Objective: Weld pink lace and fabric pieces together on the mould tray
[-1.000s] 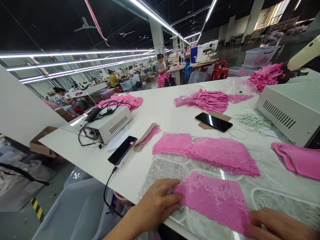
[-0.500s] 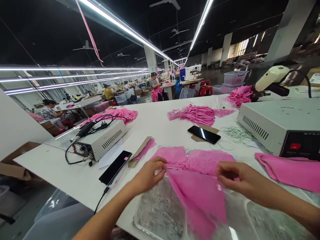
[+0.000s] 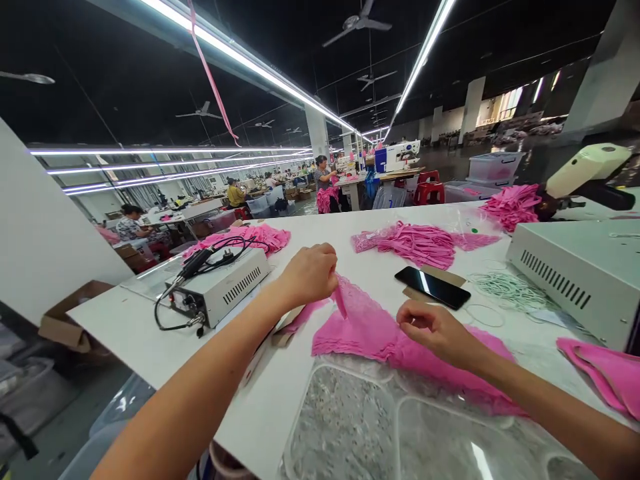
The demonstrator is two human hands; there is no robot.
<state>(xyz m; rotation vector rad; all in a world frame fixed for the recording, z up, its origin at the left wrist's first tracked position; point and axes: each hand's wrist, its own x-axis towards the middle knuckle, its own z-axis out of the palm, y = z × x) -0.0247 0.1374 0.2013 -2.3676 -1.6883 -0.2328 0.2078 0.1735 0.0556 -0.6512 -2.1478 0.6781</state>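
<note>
A pink lace piece (image 3: 365, 320) is stretched between both hands above the stack of pink lace pieces (image 3: 440, 373) on the white table (image 3: 325, 227). My left hand (image 3: 310, 273) pinches its upper left corner, lifted a little off the table. My right hand (image 3: 435, 330) pinches its right edge, low over the stack. Clear plastic sheets over grey patterned panels (image 3: 345, 427) lie in front of the stack, near the table's front edge.
A small grey control box with black cables (image 3: 220, 287) stands at the left, a larger grey box (image 3: 580, 280) at the right. A black phone (image 3: 433, 287) lies on cardboard, white elastic loops (image 3: 505, 287) beside it. More pink fabric piles (image 3: 420, 240) lie farther back. Other workers sit at distant tables.
Both hands lifted the pink lace piece from the plastic sheets at the table's front edge and carried it away from me onto the lace stack. The view tilted upward.
</note>
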